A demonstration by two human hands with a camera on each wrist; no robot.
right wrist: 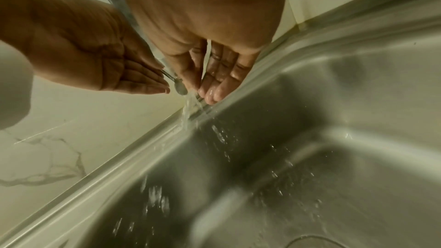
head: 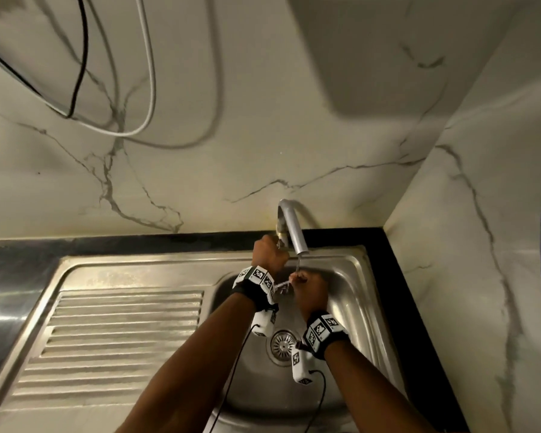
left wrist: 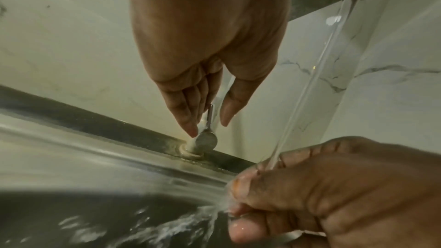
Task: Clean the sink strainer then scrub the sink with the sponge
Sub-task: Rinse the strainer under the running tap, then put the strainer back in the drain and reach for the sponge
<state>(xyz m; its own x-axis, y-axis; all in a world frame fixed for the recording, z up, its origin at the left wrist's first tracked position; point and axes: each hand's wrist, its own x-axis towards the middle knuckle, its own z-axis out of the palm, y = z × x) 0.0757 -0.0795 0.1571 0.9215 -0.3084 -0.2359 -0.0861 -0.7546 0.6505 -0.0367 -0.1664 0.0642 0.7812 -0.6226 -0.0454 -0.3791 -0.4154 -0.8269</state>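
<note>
White marble-veined walls meet in a corner behind my steel sink (head: 350, 276), its ribbed drainboard (head: 122, 332) to the left and a black counter edge around it. No readable writing shows, only black-and-white coded tags on my wristbands (head: 260, 276). My left hand (head: 269, 253) reaches to the tap lever (left wrist: 207, 137), fingers straight beside it. My right hand (head: 311, 292) is under the running water (left wrist: 317, 74), fingers loosely extended, holding nothing. The strainer (head: 283, 344) sits in the drain.

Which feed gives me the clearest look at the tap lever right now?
Left wrist: the tap lever shows whole between the left hand's straight fingers. In the right wrist view it is small beside the stream. In the head view the hand hides it.
</note>
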